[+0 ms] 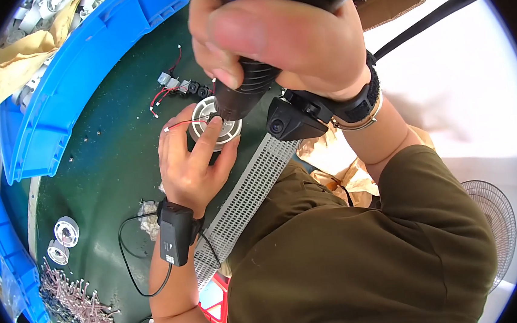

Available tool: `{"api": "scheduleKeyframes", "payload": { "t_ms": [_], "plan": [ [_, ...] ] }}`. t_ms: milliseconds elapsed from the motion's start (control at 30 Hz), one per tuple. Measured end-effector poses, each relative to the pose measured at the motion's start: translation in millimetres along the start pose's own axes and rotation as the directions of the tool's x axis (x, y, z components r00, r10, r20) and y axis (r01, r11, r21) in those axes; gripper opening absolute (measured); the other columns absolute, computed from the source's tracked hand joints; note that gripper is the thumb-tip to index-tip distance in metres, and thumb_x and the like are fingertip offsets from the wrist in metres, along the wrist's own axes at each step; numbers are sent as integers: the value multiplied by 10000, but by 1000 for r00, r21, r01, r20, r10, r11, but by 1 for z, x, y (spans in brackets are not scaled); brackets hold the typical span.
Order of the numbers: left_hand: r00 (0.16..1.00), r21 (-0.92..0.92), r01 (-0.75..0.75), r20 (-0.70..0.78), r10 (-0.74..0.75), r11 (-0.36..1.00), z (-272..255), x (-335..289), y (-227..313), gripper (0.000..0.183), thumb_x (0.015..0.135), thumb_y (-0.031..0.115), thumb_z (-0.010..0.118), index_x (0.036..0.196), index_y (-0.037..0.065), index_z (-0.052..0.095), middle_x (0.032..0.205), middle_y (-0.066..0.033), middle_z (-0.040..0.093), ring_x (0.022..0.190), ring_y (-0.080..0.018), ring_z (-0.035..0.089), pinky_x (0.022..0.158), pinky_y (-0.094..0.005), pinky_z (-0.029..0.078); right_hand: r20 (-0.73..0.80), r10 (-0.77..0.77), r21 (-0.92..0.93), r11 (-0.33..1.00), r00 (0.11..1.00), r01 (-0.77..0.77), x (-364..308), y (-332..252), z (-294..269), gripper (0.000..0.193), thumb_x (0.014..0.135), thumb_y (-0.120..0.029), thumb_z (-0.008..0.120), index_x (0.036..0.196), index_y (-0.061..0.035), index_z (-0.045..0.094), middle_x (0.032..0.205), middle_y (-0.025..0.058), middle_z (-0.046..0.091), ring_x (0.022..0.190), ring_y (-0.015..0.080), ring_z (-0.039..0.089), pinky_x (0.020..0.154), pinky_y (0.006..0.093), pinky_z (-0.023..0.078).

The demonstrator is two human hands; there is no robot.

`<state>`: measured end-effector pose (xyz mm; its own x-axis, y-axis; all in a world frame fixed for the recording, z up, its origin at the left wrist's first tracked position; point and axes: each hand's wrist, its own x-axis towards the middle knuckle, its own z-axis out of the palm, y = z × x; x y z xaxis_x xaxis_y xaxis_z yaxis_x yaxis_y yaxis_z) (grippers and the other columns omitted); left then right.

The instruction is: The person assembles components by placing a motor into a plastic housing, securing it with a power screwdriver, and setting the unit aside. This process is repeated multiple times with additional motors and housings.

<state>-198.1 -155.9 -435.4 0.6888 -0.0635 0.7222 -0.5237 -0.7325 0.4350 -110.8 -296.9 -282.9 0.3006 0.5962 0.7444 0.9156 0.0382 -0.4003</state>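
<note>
White round part (228, 131) snug in my left hand (191, 167), thumb and fingers hugging its rim, index tip inside beside a chunky black driver (246, 94), my right hand (292, 43) wrapped round that, little wired parts (170, 81) just beyond, green table (110, 164) underneath, blue bin (71, 94) off left.

Head-worn fisheye, facing down, close over hands (190, 179), green tabletop (109, 191).

Ridged matt black plastic driver (242, 93), smooth white plastic disc (232, 131), green tabletop (105, 185) with a soft sheen, smooth blue plastic bin (87, 62), crumpled matt brown paper (23, 61), matt olive cloth shirt (362, 244), thin wire fan guard (498, 218), pale perforated strip (246, 199), perhaps metal
</note>
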Motion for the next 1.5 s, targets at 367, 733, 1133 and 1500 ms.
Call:
{"api": "scheduleKeyframes", "payload": {
  "t_ms": [367, 733, 1133, 1500],
  "plan": [
    [996, 92, -54, -60, 60, 994, 0, -6, -2, 336, 585, 235, 783, 854, 86, 648, 986, -140, 577, 856, -301, 564, 764, -439, 442, 104, 229, 731, 642, 968, -230, -17, 23, 24, 459, 805, -162, 591, 1155, 59, 390, 713, 58, 518, 579, 142, 492, 573, 278, 419],
    [943, 754, 330, -290, -164, 568, -157, -16, -49, 238, 732, 267, 693, 847, 64, 641, 856, -129, 647, 774, -308, 614, 699, -427, 471, 74, 280, 845, 492, 957, -209, 0, 15, -35, 392, 891, -179, 470, 1205, 37, 379, 820, 47, 441, 687, 141, 425, 707, 290, 368],
    [971, 663, 236, -189, -146, 711, -133, 17, -61, 176, 834, 187, 589, 966, 100, 666, 948, -107, 653, 836, -306, 620, 753, -367, 490, -78, 524, 631, 684, 848, -365, 16, 11, -19, 195, 753, -113, 695, 842, 9, 571, 699, 43, 583, 571, 99, 541, 511, 219, 412],
    [745, 134, 557, 355, -565, 819, -11, 80, -110, 295, 765, 304, 689, 775, 10, 667, 687, -148, 645, 643, -230, 645, 598, -309, 491, -530, 171, 169, 981, 831, -94, 7, 41, 22, 367, 785, 0, 637, 1119, 16, 485, 940, 88, 570, 809, 154, 565, 740, 273, 469]
  ]
}}
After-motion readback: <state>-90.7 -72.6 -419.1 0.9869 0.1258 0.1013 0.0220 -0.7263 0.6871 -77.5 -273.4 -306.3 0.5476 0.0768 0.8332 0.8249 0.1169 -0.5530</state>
